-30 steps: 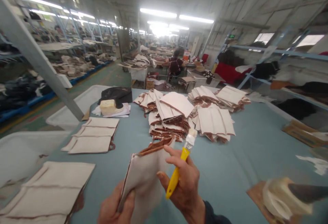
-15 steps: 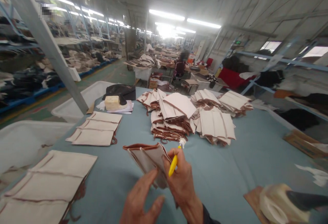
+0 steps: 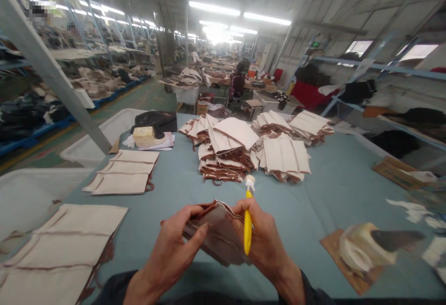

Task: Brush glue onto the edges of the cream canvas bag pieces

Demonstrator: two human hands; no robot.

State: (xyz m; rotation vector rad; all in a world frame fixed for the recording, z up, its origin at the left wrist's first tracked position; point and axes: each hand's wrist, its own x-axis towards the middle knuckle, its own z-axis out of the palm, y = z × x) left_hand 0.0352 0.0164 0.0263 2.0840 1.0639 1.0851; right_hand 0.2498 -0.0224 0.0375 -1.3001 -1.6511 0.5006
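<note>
Both hands hold a greyish fabric piece with brown edging (image 3: 223, 237) above the table, a folded, pouch-like panel whose top edge faces away from me. My left hand (image 3: 177, 244) grips its left side, thumb on the near face. At the right corner, my right hand (image 3: 261, 230) pinches the edge. That same hand also holds a yellow-handled brush (image 3: 247, 230), bristle end up and covered in white. Beyond the hands lies a heap of cream panels with brown edges (image 3: 237, 133). Similar panels are stacked at the left (image 3: 69, 235).
A blue-green table (image 3: 296, 212) spreads before me. A whitish container with a dark handle (image 3: 365, 247) rests on brown board at the right. Another panel stack (image 3: 128, 172), a yellowish block (image 3: 144, 136) and dark cloth (image 3: 156, 122) lie at left. White bins (image 3: 45, 184) adjoin the table. A person (image 3: 237, 82) sits farther back.
My left hand has moved up and taken hold of the panel's left side. The panel has turned and lies flatter. The brush now stands more upright in my right hand. The view has shifted slightly.
</note>
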